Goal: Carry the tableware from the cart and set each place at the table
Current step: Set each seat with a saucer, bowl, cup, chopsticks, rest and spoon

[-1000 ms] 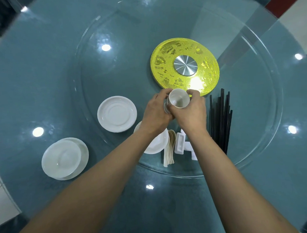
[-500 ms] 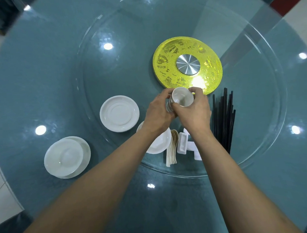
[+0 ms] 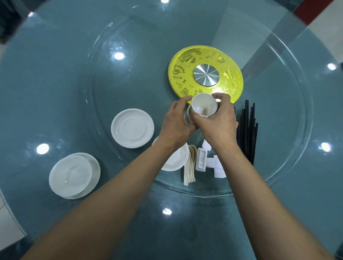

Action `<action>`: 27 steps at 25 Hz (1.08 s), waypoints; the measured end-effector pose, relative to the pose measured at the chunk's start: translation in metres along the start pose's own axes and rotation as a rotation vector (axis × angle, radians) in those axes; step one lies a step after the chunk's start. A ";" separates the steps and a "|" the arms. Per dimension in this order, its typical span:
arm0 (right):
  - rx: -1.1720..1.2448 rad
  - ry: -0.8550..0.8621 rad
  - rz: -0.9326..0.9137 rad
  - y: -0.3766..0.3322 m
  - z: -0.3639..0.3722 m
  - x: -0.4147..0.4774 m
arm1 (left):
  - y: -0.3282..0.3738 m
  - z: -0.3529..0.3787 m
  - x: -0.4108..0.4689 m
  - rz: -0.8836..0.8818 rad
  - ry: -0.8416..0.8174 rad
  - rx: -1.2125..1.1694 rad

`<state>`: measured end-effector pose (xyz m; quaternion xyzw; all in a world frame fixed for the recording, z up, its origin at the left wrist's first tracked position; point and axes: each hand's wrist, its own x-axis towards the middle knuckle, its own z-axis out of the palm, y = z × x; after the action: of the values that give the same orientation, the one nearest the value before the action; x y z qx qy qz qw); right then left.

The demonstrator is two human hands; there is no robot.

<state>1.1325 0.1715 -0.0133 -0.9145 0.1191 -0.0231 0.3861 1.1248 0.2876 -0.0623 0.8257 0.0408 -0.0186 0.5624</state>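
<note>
Hands first: we see our left hand (image 3: 176, 123) and right hand (image 3: 218, 122) both wrapped around one stack of white cups (image 3: 202, 108), held above the glass turntable (image 3: 125, 88). One saucer (image 3: 132, 130) lies left; one bowl-on-plate setting (image 3: 74, 175) sits near-left.

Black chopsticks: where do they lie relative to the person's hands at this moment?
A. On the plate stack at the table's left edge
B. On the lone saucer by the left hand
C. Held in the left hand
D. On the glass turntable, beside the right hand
D: the black chopsticks lie bundled on the glass turntable just past the right hand, while both hands grip white cups.
</note>
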 end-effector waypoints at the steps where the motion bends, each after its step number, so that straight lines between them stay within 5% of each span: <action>1: 0.004 0.009 -0.008 -0.001 -0.001 -0.002 | 0.003 -0.003 -0.001 0.024 0.011 0.003; 10: 0.066 0.030 -0.084 -0.025 -0.003 -0.018 | 0.027 -0.031 -0.021 0.119 0.085 -0.077; 27: 0.168 -0.231 -0.166 -0.077 0.084 -0.070 | -0.033 -0.124 -0.065 -0.034 0.284 -0.086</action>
<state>1.0914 0.2986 -0.0141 -0.8821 -0.0044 0.0407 0.4693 1.0555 0.4125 -0.0426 0.7944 0.1346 0.0906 0.5854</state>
